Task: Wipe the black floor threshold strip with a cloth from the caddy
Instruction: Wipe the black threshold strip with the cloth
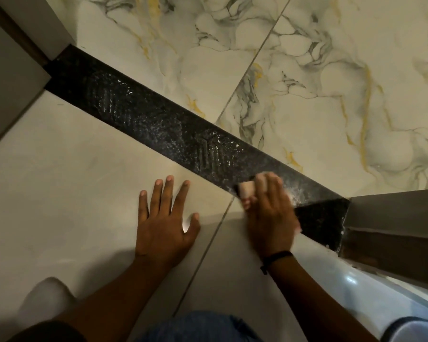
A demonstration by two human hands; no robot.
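Note:
The black threshold strip (pixel 158 124) runs diagonally across the floor from upper left to lower right, streaked with white soapy residue. My right hand (pixel 269 215) presses a pale pinkish cloth (pixel 247 191) onto the strip near its right end; the hand is blurred and covers most of the cloth. A dark band circles that wrist. My left hand (pixel 166 218) lies flat on the plain cream tile just below the strip, fingers spread, holding nothing. No caddy is in view.
A grey door frame post (pixel 393 223) stands at the strip's right end and another frame (pixel 13 77) at its left end. Marble-patterned tiles (pixel 307 82) lie beyond the strip. My knees in blue fabric (pixel 203 327) are at the bottom edge.

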